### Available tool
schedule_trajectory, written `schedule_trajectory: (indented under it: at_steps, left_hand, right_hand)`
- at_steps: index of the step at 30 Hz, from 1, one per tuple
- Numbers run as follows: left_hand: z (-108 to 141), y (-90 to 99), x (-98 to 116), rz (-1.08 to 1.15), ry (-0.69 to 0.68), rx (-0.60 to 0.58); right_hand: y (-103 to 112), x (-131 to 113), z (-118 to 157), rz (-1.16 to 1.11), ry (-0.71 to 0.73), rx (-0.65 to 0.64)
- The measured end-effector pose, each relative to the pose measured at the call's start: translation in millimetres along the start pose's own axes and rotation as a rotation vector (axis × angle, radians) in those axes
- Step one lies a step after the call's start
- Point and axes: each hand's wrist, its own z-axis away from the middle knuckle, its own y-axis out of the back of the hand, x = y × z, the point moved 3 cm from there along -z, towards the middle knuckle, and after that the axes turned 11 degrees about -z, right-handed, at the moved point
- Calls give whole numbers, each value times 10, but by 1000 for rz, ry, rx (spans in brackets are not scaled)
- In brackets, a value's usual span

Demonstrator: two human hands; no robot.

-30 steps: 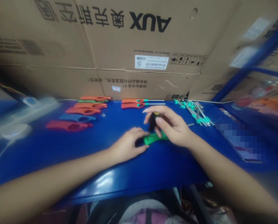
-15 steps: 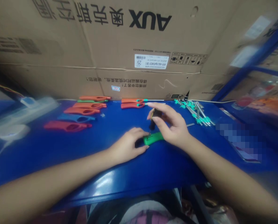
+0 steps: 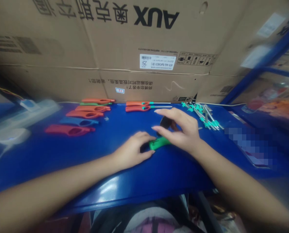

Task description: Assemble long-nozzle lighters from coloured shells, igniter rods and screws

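Note:
My left hand (image 3: 132, 151) pinches the left end of a green lighter handle (image 3: 161, 142) between thumb and fingers, against the blue tabletop. Above that handle, my right hand (image 3: 184, 131) holds a short black screwdriver (image 3: 164, 123). Its thumb and forefinger reach out to the left, apart at the tips, with the screwdriver's black grip between them and partly hidden. The right end of the green handle goes out of sight under my right hand. The screwdriver's tip cannot be made out.
Several coloured lighter handles (image 3: 70, 130) lie in a column at left. Two orange lighters with metal rods (image 3: 137, 109) lie at the back. Turquoise-ended metal rods (image 3: 207, 118) are heaped at back right. A large cardboard sheet (image 3: 105, 61) stands behind; a white power strip (image 3: 41, 113) is at left.
My right hand's grip on the screwdriver has loosened and shifted, with thumb and forefinger stretched further left and the screwdriver tilted more. My left hand and the green handle have stayed put.

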Motion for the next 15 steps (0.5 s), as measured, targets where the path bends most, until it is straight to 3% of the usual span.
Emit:
schedule_trajectory:
  at_steps: [2,6,12,15]
  left_hand:
    - [0,3,5,5,-2,-9]
    - [-3,14,14,3,2,-18]
    - [-3,3,6,-12,-1,-3]
    - [-6,4,10,0,-7,-10]
  right_hand:
    - [12,-28,-9,-52,0,-14]
    - [-20,-34,-31,-275,-166,-129]
    - [22,-63,-31,11,-64,62]
    - [-3,-65,-3,-58,-58,10]
